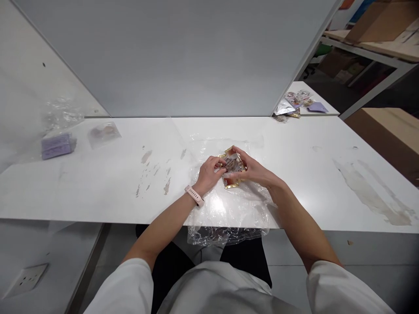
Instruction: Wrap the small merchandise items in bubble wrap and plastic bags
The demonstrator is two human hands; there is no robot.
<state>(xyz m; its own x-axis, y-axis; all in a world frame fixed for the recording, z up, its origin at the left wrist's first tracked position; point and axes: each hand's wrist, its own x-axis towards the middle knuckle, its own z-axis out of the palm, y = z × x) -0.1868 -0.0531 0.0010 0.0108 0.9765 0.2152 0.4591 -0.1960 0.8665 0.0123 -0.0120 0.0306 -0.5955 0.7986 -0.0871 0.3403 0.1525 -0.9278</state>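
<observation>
Between my two hands is a small gold-edged snack packet [233,165] with brown and red print, over a large clear plastic bag [225,211]. My right hand [253,168] grips the packet from its right side, thumb at the near part and fingers at the far edge. From the left, my left hand [211,172] has its fingers bent against the packet's left edge, and a pale pink watch band is on that wrist. The clear bag lies spread on the white table [114,183] and hangs over its front edge.
On the left are a stack of purple packets [57,146] in clear wrap and a clear pouch [104,133] with round brownish things. Several small packets [294,104] lie at the back right, past the upright grey panel [193,56]. A cardboard box [389,135] stands beyond the right edge.
</observation>
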